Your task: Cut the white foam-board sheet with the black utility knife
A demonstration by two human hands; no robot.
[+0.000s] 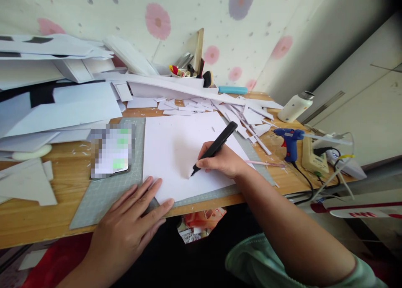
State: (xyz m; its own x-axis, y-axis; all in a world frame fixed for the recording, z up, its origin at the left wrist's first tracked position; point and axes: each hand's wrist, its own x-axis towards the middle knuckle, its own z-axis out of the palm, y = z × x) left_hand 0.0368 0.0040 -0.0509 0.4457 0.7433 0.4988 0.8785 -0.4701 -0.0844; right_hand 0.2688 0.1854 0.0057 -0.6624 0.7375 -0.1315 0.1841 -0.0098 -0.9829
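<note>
My right hand (216,160) grips a slim black utility knife (221,137) like a pen, its narrow tip pointing down at the white foam board sheet (176,141). Whether the tip touches the surface is hard to tell. The board lies flat on a grey-green cutting mat (91,208). At the board's lower left corner, my left hand (132,216) rests palm down with fingers stretched out, fingertips on the board's edge and the thumb along its front side. Left of the board, a phone (109,154) with a blurred-out screen lies on the mat.
Stacked white boards (72,107) fill the table's left side. Offcuts (194,105) and strips lie behind the sheet. To the right are a blue glue gun (290,141), a power strip (314,156) with cables, and a white bottle (295,107). A pen holder (184,73) stands at the wall.
</note>
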